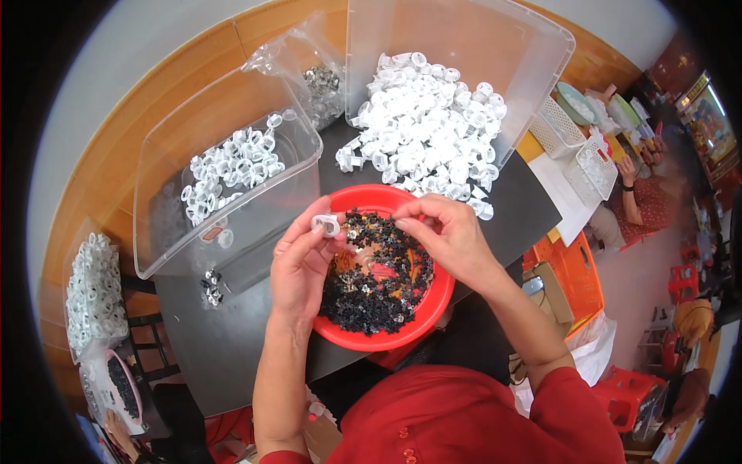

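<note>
Currently mid-assembly, I judge: left hand (297,267) pinches a small white plastic ring cap (325,224) above the round red plastic bowl (433,305) of small black star-shaped pieces (371,298); right hand (448,236) fingertips narrowed, contents indiscernible. Next: precise fitting.

The left hand (300,263) covers the near-left part of the red bowl (421,313), so the black bits there are hidden. The right hand (448,236) maybe pinches something, too small to tell. The bag (325,85) at the table's far edge holds blurry metal parts.
</note>
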Demonstrator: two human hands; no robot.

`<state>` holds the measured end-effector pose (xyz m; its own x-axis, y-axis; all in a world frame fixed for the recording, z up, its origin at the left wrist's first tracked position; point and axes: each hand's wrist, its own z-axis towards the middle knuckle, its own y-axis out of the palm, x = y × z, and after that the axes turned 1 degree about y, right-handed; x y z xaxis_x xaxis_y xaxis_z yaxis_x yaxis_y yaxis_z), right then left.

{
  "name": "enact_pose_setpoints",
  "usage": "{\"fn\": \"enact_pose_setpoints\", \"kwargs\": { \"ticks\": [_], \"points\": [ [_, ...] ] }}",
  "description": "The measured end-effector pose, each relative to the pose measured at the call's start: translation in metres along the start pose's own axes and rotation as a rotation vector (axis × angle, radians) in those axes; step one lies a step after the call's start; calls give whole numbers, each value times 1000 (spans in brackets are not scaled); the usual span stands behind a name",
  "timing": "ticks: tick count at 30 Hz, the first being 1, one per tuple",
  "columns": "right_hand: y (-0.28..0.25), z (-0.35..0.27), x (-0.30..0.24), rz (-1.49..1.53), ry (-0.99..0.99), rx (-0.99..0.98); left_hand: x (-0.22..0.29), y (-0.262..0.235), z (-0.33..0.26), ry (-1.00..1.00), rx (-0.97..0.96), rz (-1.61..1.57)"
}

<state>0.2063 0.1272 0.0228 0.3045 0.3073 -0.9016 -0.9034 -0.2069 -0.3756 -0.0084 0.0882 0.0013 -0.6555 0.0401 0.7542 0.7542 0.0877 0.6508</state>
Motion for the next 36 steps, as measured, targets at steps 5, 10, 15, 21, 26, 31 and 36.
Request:
{"fn": "enact_pose_setpoints", "kwargs": {
  "ticks": [5, 10, 15, 21, 26, 31, 36],
  "points": [
    [-10, -17, 19, -361, -229, -181, -3, -4, 4, 5, -38, -36],
    [5, -17, 15, -702, -296, -160, 0, -9, 3, 4, -18, -26],
    [22, -9, 8, -551, -408, -151, 2, -11, 5, 12, -19, -24],
    [43, -2, 8, -601, -363, -382, 3, -11, 5, -1, -31, 6],
    [44, 0, 14, -629, -380, -432, 2, -2, 5, -20, 16, 164],
    [37, 4, 11, -473, -433, -229, -3, 2, 1, 41, 42, 421],
    [30, 7, 14, -450, -419, -167, -5, 3, -1, 118, 33, 542]
  ]
}}
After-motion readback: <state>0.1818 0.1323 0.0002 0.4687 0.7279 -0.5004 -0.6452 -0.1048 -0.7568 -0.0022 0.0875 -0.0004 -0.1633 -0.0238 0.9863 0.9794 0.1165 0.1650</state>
